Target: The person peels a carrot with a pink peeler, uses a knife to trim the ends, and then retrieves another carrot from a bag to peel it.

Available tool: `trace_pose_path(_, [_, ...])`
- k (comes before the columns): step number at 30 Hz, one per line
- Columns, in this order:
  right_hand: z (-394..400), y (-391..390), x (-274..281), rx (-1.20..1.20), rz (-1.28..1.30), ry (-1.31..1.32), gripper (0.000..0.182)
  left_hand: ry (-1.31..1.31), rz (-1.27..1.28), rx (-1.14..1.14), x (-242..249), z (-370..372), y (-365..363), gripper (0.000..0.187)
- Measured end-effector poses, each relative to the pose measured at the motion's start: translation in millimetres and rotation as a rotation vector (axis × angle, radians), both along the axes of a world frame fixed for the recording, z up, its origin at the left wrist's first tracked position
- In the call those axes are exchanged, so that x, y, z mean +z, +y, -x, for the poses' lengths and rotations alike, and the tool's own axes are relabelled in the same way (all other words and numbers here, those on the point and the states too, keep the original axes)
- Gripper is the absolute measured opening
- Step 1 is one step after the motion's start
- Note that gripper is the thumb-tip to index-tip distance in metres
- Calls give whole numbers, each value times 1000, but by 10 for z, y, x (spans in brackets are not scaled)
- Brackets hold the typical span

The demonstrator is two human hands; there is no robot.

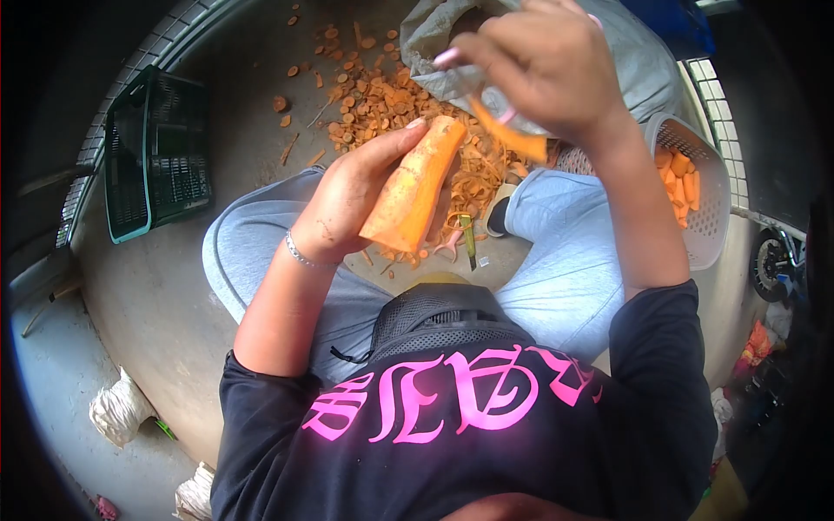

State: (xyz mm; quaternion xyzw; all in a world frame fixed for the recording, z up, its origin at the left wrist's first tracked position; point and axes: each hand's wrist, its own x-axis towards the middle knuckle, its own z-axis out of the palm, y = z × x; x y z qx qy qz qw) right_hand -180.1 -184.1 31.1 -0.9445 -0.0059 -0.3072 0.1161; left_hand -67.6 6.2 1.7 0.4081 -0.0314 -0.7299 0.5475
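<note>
My left hand is wrapped round a thick, partly peeled carrot, its narrower end tilted up and away from me. Higher up and to the right, my right hand is closed on what looks like a pink peeler, partly hidden by the fingers and smeared by motion. Below that hand dangles a wide orange carrot peel, apart from the carrot. On the floor between my legs lie a green-handled knife and a second pink peeler.
Carrot peels and slices cover the floor ahead. A pale sack lies beyond my right hand. At the right stands a perforated basket holding peeled carrots. A dark green crate is at the left.
</note>
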Motion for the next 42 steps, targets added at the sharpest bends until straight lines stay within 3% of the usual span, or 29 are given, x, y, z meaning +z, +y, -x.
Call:
trace_pose_path(2, [0,-32,21,-76,-75,-30,26,34,44,11,29,4,-3,48])
trace_pose_path(3, [7,20,50,-32,-103,-27,21,54,68,20,32,4,-6,49])
trace_pose_path(6, [61,250,161,123,-120,12,14,211,436,-165,-154,-159,10,43])
trace_pose_path(8, [74,381,90,199,-159,-39,14,111,264,38,-48,-52,39,41])
trace_pose_path(11, [58,532,63,244,-180,-60,16,-188,26,126,129,68,-27,37])
trace_pose_path(16, [64,593,22,250,-190,19,18,-359,-5,68,44,47,27,35])
trace_pose_path(19, [72,572,5,257,-186,19,18,-735,248,10,-33,15,89,36])
trace_pose_path(21, [49,417,-44,202,-113,-19,19,-698,220,5,-59,8,112,38])
trace_pose_path(23, [39,226,-25,97,-28,-10,20,-294,-90,56,76,44,45,39])
trace_pose_path(24, [39,134,50,24,20,20,23,-289,-21,-81,16,-17,46,46])
trace_pose_path(26, [14,23,24,-80,-30,-19,27,-155,34,-83,25,7,43,49])
trace_pose_path(30, [33,107,46,43,-186,-59,25,80,135,-81,-113,-99,30,47])
trace_pose_path(31, [41,191,79,94,-212,-63,24,108,127,17,-86,-68,19,44])
trace_pose_path(33, [74,350,62,183,-197,-80,19,158,109,206,5,25,-10,41])
trace_pose_path(35, [65,493,40,209,-180,-67,16,-125,77,117,41,15,20,38])
trace_pose_path(42, [45,631,-40,245,-199,-14,15,-157,-26,153,23,89,-82,33])
